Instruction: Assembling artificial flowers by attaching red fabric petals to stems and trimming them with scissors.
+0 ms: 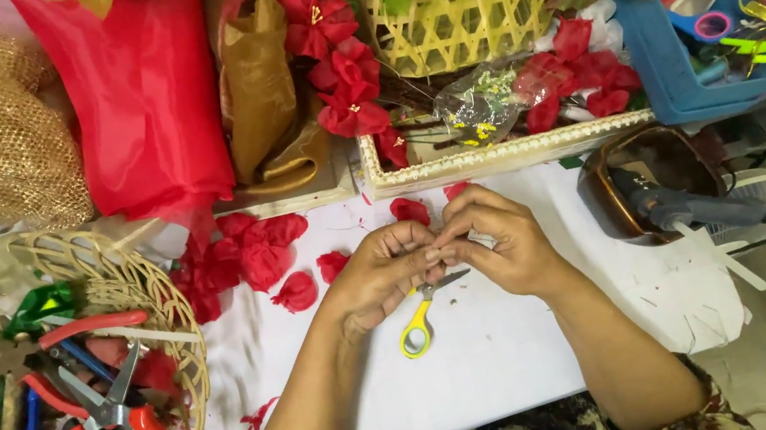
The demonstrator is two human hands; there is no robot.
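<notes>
here white table [487,371] strewn with red petals [252,255]

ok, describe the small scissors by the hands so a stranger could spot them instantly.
Start at the white table and find the two hands pinched together at its middle. Just below the left hand lie small scissors, blades partly hidden under it. Their yellow handle sets them apart from the red-handled tools in the woven basket.

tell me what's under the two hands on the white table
Small yellow-handled scissors lie on the white table beneath the left hand and right hand. The blade tips show; the pivot is covered. Whatever the fingers pinch is hidden.
</notes>
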